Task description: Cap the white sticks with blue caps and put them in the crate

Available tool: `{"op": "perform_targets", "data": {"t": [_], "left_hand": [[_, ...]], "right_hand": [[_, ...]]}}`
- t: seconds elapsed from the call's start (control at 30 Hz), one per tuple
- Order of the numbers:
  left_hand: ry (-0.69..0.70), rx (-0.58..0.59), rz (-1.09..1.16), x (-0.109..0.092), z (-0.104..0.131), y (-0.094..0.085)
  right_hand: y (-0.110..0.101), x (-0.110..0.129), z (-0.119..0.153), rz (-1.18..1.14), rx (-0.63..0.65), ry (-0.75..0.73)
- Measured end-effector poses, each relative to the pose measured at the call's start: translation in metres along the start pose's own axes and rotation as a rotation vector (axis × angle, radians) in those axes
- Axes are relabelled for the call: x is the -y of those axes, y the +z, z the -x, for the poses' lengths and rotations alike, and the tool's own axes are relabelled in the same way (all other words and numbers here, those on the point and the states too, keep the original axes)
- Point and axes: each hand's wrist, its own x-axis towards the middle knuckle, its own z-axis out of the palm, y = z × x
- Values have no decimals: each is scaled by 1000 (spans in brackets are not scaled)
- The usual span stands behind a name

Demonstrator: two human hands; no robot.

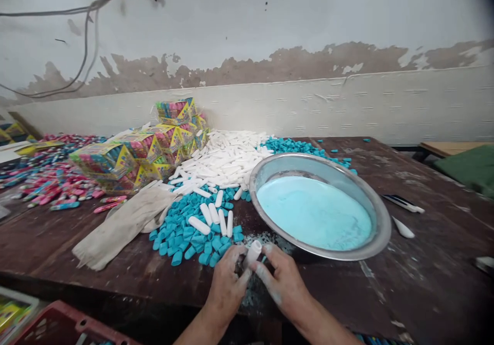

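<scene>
My left hand is closed around a small white plastic tube, tilted with its open end up. Close against it, my right hand has thumb and fingers pinched together beside the tube; a sliver of teal shows between them, too small to name. Pale powder coats the fingertips. Just left of the hands lies a heap of teal caps, with several white tubes on top. A wide metal basin of pale blue powder stands to the right.
Behind the caps spreads a big pile of white tubes. Packed boxes are stacked at left, near a beige cloth and loose pink and blue pens. A white scoop and a box cutter lie right. A red crate sits below.
</scene>
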Motion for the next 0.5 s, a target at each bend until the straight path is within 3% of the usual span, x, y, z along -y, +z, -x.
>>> {"op": "perform_targets", "data": {"t": [0.1,0.2,0.3,0.4,0.5], "left_hand": [[71,-52,-9,-1,7,10],[214,-71,-70,4,9,4],[320,-132,-211,20,15,-13],[301,-235,-334,47,24,-28],[270,-308,-391,71,33,-33]], "right_hand": [[6,8,0,0,-52,-44],[-10,19,-1,-40,-40,-101],[-55,27,-8,22,-21,-124],[-106,20,-31,279,3,-53],[-132,-5,-65,576,233,69]]}}
